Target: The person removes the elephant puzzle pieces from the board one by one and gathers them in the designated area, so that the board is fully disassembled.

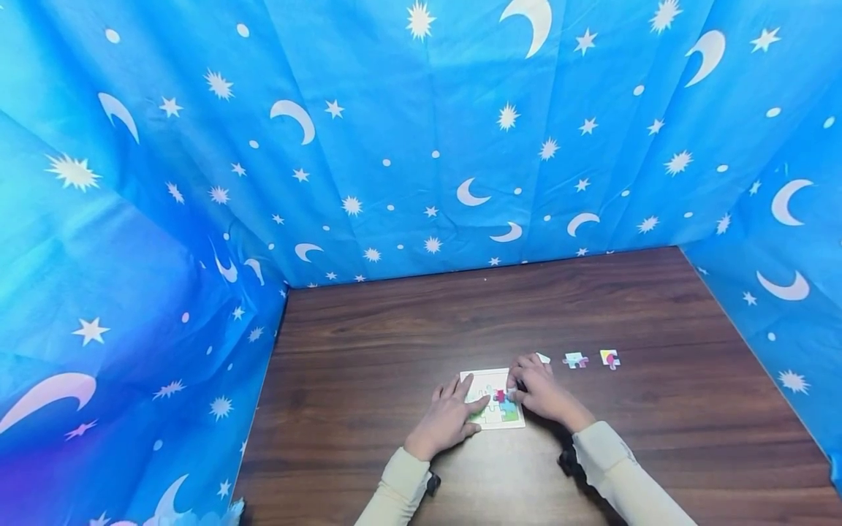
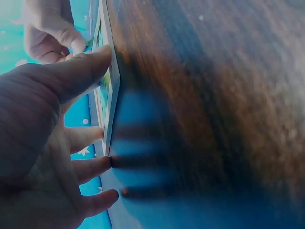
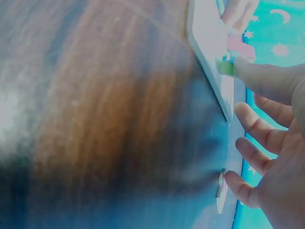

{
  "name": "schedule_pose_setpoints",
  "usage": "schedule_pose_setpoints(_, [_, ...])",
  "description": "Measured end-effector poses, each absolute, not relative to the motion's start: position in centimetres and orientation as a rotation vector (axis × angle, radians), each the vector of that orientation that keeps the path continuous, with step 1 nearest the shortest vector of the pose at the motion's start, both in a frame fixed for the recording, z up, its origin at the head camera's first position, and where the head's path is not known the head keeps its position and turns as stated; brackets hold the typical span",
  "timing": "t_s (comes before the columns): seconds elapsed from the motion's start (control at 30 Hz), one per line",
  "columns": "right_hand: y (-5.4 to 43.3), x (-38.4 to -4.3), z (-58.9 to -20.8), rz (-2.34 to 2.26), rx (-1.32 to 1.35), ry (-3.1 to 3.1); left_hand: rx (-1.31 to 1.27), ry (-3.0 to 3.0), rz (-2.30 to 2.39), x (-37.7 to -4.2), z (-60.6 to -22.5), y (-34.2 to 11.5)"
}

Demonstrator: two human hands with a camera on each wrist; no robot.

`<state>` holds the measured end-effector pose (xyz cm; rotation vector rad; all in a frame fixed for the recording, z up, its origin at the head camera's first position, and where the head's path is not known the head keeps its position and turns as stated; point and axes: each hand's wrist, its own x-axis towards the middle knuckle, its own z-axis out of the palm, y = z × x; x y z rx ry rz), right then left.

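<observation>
A small jigsaw puzzle board (image 1: 503, 427) with a pale frame lies on the table, partly filled with coloured pieces. My left hand (image 1: 444, 420) rests on its left side with fingers spread; in the left wrist view the thumb (image 2: 95, 62) lies along the near edge. At the board's right side, my right hand (image 1: 541, 391) pinches a puzzle piece (image 3: 227, 68) with a green part, the thumb showing against it in the right wrist view. The fingers hide much of that piece. A red-pink piece (image 1: 500, 395) shows between the hands.
Right of the board lie loose puzzle pieces: a bluish one (image 1: 575, 359), a yellow and pink one (image 1: 609, 358), and a pale one (image 1: 543, 358) partly behind my right hand. Blue star-and-moon cloth (image 1: 408, 183) hangs around the dark wooden table (image 1: 368, 329).
</observation>
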<state>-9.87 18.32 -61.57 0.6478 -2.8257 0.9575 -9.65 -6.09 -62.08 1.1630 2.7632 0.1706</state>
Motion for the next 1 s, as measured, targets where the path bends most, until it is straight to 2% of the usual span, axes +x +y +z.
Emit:
schedule_pose_setpoints(0.3, [18.6, -10.0, -61.7, 1.003, 0.621, -2.829, 1.146, 2.771, 0.218, -9.2, -62.2, -5.9])
schedule_pose_setpoints(0.67, [19.0, -10.3, -60.8, 1.056, 0.716, -2.871, 1.454, 2.808, -0.032, -9.4, -61.7, -4.8])
schedule_pose_setpoints(1.0, [19.2, -9.9, -60.1, 1.071, 0.699, -2.903, 1.499, 2.717, -0.162, -9.4, -61.1, -4.1])
